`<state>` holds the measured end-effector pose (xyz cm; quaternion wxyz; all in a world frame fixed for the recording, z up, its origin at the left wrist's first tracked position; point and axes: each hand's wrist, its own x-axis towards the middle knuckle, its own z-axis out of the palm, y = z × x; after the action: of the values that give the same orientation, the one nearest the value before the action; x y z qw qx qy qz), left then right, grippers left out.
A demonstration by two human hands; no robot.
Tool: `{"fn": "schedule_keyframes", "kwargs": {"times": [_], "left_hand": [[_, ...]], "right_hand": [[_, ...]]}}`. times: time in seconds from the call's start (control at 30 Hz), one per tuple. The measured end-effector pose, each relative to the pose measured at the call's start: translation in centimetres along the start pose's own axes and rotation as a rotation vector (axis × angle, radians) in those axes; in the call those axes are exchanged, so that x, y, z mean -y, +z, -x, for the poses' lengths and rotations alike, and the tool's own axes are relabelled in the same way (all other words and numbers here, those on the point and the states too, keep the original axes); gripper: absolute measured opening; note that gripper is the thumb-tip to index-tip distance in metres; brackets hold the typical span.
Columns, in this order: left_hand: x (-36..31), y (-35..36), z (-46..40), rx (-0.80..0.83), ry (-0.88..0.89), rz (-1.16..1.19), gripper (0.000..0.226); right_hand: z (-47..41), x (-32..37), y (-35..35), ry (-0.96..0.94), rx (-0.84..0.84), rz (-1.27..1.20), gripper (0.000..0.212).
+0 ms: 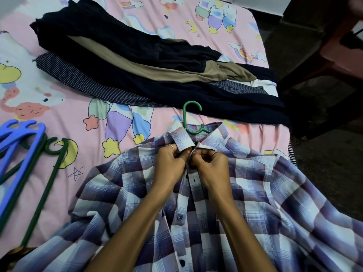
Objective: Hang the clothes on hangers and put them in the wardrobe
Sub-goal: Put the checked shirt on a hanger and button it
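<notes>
A purple, blue and white plaid shirt [265, 197] lies front up on the bed. A green hanger [191, 114] sits inside it, and only the hook and neck stick out past the collar. My left hand [170, 161] and my right hand [208, 163] meet just below the collar, each pinching one edge of the shirt's front placket at the top button. The button under my fingers is hidden. Lower buttons on the placket are undone.
A pile of dark, tan and striped clothes [149, 71] lies across the pink cartoon-print bed sheet [82, 107] behind the shirt. Spare hangers lie at the left: blue ones [19, 146] and dark green ones [51, 173]. The bed's right edge drops to a dark floor [322, 134].
</notes>
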<state>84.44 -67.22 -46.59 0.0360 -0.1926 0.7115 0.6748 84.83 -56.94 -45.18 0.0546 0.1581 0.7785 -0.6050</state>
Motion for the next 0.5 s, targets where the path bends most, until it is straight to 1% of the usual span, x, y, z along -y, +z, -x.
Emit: {"fn": "schedule_keyframes", "kwargs": {"times": [0.13, 0.5], "left_hand": [[0.3, -0.1, 0.0, 0.010, 0.004, -0.005, 0.010], [0.2, 0.0, 0.1, -0.022, 0.073, -0.069, 0.015]], "right_hand": [[-0.4, -0.3, 0.0, -0.028, 0.016, 0.049, 0.012], [-0.5, -1.4, 0.0, -0.059, 0.018, -0.048, 0.013]]}}
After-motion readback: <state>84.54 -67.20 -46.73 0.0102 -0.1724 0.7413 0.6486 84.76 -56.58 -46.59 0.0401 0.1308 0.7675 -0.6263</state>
